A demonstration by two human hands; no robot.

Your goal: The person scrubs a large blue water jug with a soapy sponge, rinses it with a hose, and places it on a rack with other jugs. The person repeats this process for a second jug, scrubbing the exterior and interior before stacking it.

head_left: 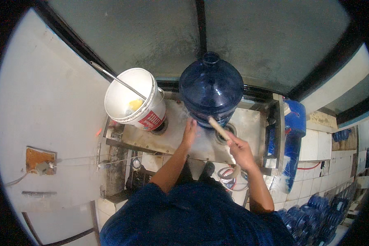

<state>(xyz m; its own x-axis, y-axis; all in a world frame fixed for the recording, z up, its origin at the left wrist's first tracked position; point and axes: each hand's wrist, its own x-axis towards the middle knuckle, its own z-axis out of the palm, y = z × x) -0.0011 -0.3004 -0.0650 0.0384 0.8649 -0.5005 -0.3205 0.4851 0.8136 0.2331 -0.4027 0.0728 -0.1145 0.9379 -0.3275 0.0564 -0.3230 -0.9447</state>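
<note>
A large blue translucent water jug (211, 88) stands upright on the metal counter, its open neck toward the far side. My right hand (240, 151) is closed around a beige hose (219, 128), whose end points at the lower front of the jug. Below that hand the hose curls down in a loop past the counter's front edge. My left hand (189, 132) is at the lower left side of the jug, fingers stretched out and holding nothing; whether they touch the jug I cannot tell.
Left of the jug, a white bucket (129, 98) holds a long metal rod (119, 80) and something yellow (135, 104). The metal counter (172, 141) has raised edges. A glass panel rises behind it. A blue barrel (294, 119) stands at right; several blue jugs (311, 213) crowd the lower right floor.
</note>
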